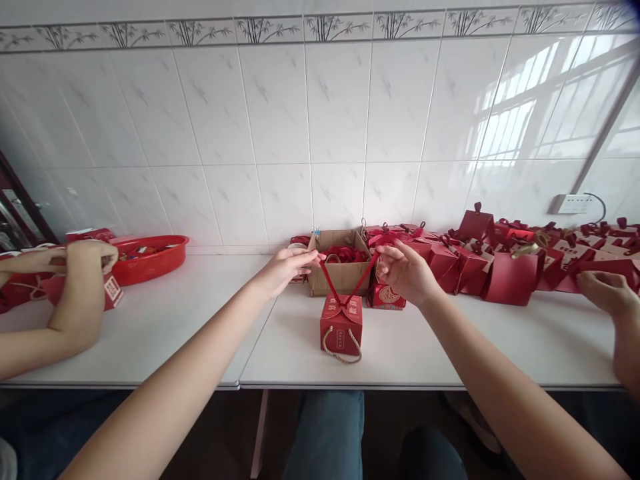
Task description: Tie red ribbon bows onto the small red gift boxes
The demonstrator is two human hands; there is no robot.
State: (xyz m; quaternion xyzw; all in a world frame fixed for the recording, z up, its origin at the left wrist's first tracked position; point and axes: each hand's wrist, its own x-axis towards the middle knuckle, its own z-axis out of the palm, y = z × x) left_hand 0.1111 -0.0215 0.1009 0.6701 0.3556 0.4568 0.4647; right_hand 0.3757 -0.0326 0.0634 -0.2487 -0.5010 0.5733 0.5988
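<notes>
A small red gift box (341,327) with a twisted rope handle (345,359) on its front stands upright on the white table. A red ribbon (329,280) rises from its top and spreads in a V. My left hand (291,269) pinches one end of the ribbon between thumb and fingers. The other end is pinched by my right hand (406,270), up and to the right of the box. Both hands hang above the table, apart from the box itself. Behind the ribbon is an open cardboard box (327,280) holding red ribbons.
Many red gift boxes (513,277) crowd the table's right back. A red oval basin (150,263) stands on the left. Other people's hands reach in: one person's hand (93,253) at left, another's hand (607,293) at far right. A table edge (430,387) runs along the front.
</notes>
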